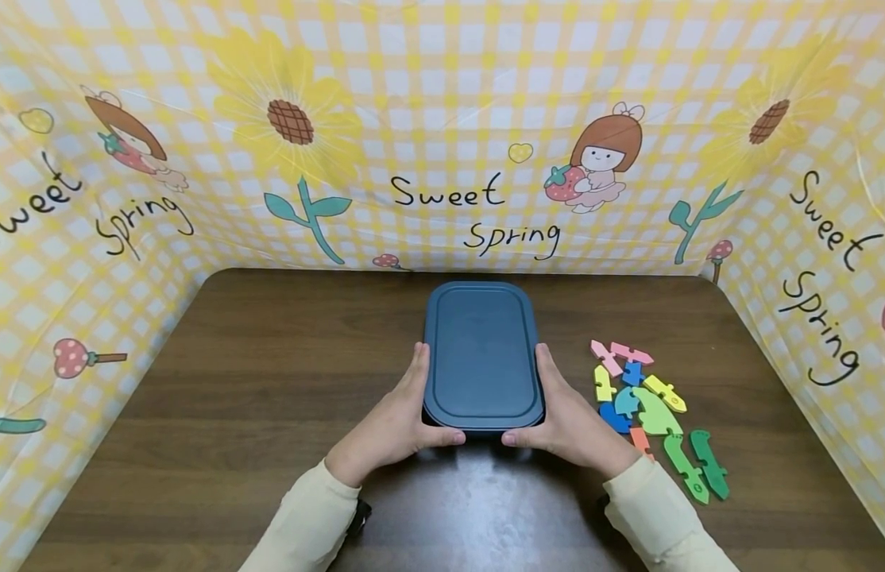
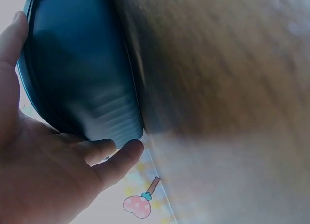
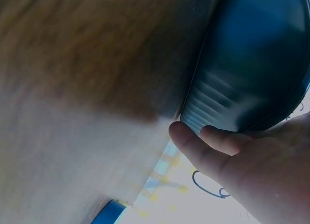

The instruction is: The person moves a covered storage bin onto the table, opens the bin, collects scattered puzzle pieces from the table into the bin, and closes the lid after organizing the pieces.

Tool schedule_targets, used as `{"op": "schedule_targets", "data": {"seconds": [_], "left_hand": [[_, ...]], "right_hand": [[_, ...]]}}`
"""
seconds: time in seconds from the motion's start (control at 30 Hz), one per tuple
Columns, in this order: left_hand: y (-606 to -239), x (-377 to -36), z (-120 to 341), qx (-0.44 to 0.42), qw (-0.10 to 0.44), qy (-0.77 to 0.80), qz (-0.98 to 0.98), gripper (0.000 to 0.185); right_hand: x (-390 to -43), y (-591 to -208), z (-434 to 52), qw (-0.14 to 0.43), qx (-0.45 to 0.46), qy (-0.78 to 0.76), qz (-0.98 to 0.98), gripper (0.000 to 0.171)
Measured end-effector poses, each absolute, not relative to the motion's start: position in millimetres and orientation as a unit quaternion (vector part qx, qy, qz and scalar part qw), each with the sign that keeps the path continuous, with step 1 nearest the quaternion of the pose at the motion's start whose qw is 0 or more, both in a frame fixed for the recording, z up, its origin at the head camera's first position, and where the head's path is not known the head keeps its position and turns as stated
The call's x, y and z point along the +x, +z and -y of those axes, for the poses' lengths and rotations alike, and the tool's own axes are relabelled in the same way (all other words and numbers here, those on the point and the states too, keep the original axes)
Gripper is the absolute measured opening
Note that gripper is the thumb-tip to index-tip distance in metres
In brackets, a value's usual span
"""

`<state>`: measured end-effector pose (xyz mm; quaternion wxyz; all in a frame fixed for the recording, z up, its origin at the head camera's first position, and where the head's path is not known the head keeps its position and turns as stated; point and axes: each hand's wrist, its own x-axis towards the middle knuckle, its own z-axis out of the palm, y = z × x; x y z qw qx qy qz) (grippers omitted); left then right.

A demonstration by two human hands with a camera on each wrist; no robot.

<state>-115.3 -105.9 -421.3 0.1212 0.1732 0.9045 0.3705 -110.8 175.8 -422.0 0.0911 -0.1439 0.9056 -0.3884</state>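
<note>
A dark blue rectangular box with a lid [image 1: 483,357] sits lengthwise on the table between the two hands. My left hand [image 1: 396,409] grips its left side, thumb bent round the near left corner. On the opposite side my right hand [image 1: 573,413] holds it the same way, its thumb at the near edge. Both thumb tips point toward each other along the front. In the left wrist view, the ribbed side wall of the box [image 2: 92,79] shows beside the palm. The right wrist view has the fingers [image 3: 218,141] against the other ribbed wall.
Right of the box lies a loose group of colourful puzzle pieces [image 1: 653,413], pink, yellow, blue, green and orange, close to the right forearm. A yellow checked cloth [image 1: 442,103] with printed flowers and lettering walls the brown wooden table [image 1: 271,381] at the back and sides.
</note>
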Motion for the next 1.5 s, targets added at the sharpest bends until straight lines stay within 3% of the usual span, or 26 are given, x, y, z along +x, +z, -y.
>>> {"op": "schedule_targets", "data": {"seconds": [1.5], "left_hand": [[-391.8,-107.4,133.5,0.169,0.125,0.391,-0.896,0.135]], "right_hand": [[-107.0,-389.4,-152.2,0.039,-0.178,-0.352,-0.918,0.142]]}}
